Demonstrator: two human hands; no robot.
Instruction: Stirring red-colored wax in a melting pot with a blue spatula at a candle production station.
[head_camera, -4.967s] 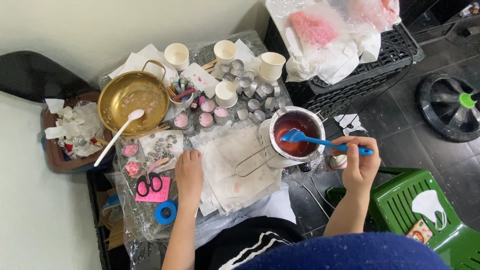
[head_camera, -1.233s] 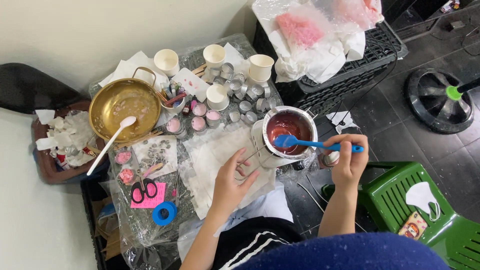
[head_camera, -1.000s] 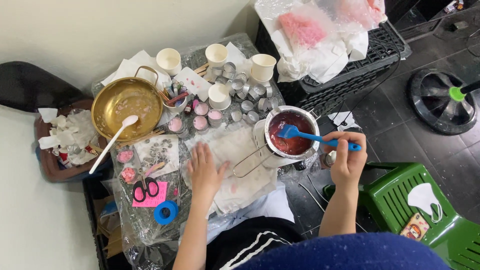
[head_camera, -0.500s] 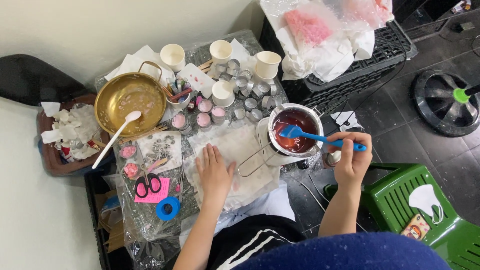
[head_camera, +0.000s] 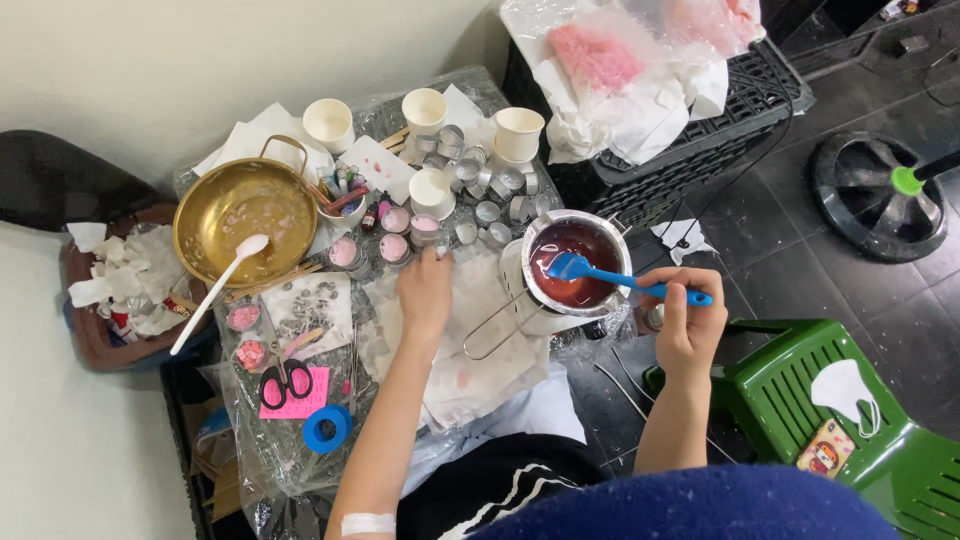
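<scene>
1. Right hand (head_camera: 690, 325): your fingers are closed round the far end of the blue spatula (head_camera: 625, 282), its blade dipped in the steel pouring pot (head_camera: 575, 265).
2. Left hand (head_camera: 425, 292): flat and open on the white paper towels (head_camera: 470, 345), gripping nothing, just left of the pot's wire handle.
3. Handling: stir slowly, keep the blade low against the pot wall, and steady the wire handle if the pot shifts.
4. Contents: dark red liquid, glossy, probably melted wax; depth unclear from above.
5. Position: pot sits at the right edge of the table, near the small metal cups (head_camera: 490, 190).
6. Nearby: brass bowl (head_camera: 245, 205) with white spoon (head_camera: 215, 295), far left.
</scene>
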